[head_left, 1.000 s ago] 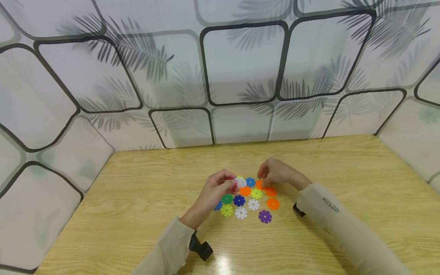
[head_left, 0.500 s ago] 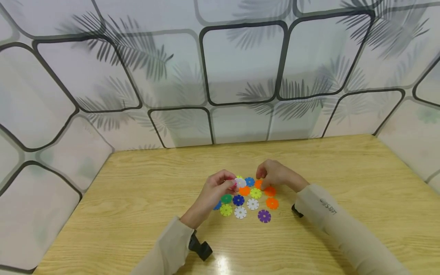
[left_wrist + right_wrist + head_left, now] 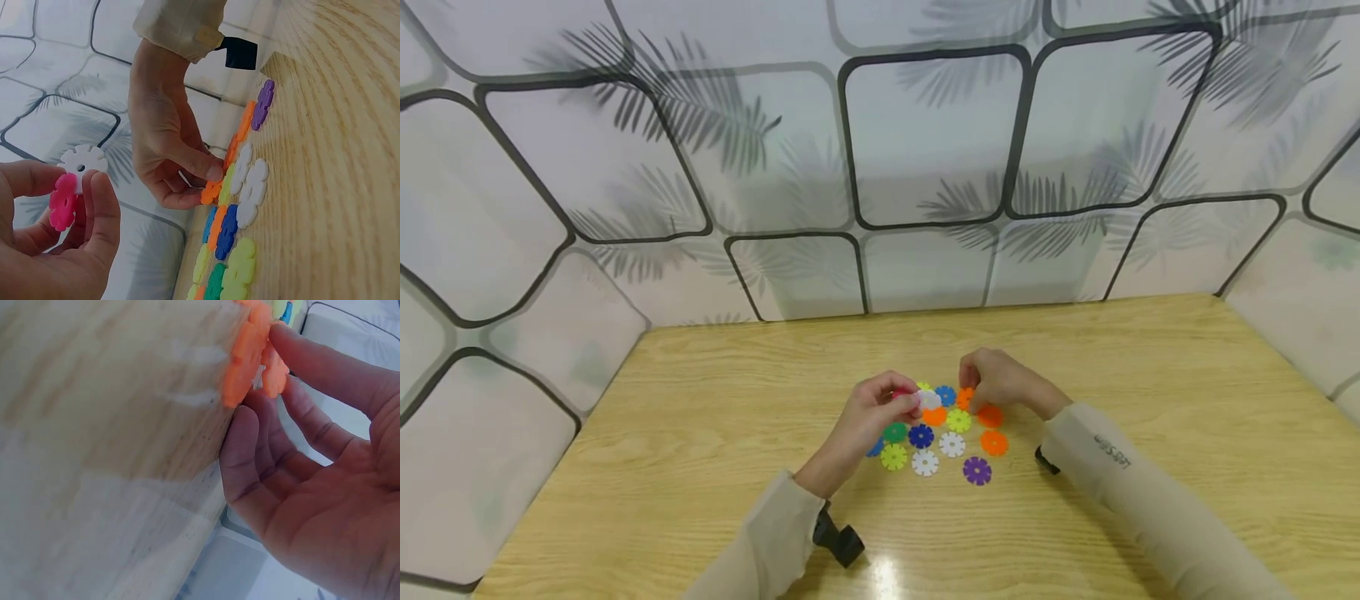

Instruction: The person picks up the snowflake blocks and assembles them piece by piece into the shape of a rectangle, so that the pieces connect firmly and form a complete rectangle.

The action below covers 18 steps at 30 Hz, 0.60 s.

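My left hand (image 3: 876, 412) pinches a pink snowflake disc (image 3: 59, 211) joined to a white snowflake disc (image 3: 90, 156), both held above the table. To its right, my right hand (image 3: 1003, 383) has an orange snowflake disc (image 3: 211, 193) between thumb and fingertips, low at the back of the laid-out discs. In the right wrist view that orange disc (image 3: 275, 376) stands tilted beside another orange disc (image 3: 244, 362). Part of it is covered by the fingers.
Several notched discs lie flat on the wooden table (image 3: 737, 400), among them a purple disc (image 3: 977, 477), a dark blue disc (image 3: 915, 442), a green disc (image 3: 892, 437) and a white disc (image 3: 920, 468). A patterned wall covering (image 3: 925, 142) rises behind the table.
The pink and white discs have turned slightly in my left fingers. My right hand has shifted a little to the left, and the orange disc at its fingertips now looks more tilted.
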Available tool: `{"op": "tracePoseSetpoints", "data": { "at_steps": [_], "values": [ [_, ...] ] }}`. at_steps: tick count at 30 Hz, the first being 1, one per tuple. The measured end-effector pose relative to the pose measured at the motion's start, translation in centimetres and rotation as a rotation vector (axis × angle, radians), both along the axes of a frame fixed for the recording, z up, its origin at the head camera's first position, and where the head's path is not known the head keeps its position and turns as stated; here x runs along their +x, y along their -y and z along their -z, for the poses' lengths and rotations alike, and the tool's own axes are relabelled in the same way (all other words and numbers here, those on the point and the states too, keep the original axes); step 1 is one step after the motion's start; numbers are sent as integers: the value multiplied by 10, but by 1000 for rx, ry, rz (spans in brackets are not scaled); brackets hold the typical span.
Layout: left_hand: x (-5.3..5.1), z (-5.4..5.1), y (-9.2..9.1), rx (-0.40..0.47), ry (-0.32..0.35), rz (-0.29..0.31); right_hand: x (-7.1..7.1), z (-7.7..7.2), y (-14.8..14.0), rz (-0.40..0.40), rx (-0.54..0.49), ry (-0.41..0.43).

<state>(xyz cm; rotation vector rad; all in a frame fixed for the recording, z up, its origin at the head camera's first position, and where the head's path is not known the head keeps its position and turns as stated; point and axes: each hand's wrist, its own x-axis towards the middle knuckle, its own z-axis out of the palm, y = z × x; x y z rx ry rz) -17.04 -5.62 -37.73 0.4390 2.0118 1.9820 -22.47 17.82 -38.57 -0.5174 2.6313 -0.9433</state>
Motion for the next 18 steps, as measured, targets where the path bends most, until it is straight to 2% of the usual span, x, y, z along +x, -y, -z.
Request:
{"op": "tracePoseSetpoints", "data": {
  "at_steps": [8,18],
  "values": [
    [0,-2,0,-57,2,-27,-2,-3,-7,5,-110,4],
    [-2,2,-2,-52,-7,-22,-1,-7,-13,32,-115,-24]
  ]
}}
